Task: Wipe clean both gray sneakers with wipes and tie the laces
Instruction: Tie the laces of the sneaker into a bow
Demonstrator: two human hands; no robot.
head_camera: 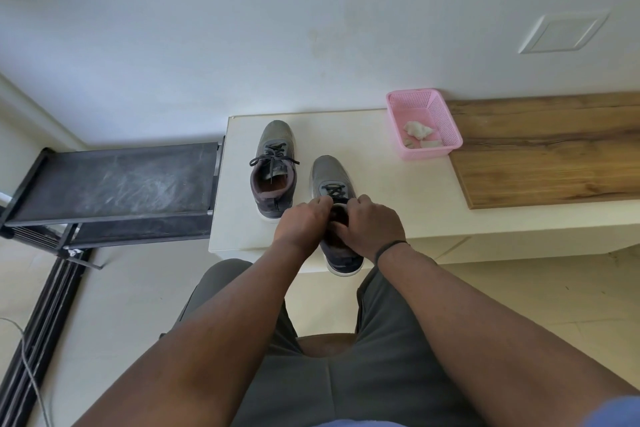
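The near sneaker [332,184] stands on the white bench [381,191], toe toward the wall, its heel poking over the bench's front edge. Both hands meet over its tongue. The left hand [303,222] has its fingers curled down at the dark laces [335,191], and the right hand [370,224], with a dark band at the wrist, curls in from the other side. The fingertips are hidden behind the knuckles, so how they grip the lace ends is hard to make out; each hand seems to pinch a lace. The hands cover the sneaker's opening and most of its middle.

Just left of that sneaker and a little farther back stands the other sneaker [275,166], in full view, its laces in a loose bow. To the right of the near sneaker, against the wall, a pink basket [446,125] holds crumpled used wipes [419,133]. Left of the bench is a black rack [117,180], cut off at the frame's edge.
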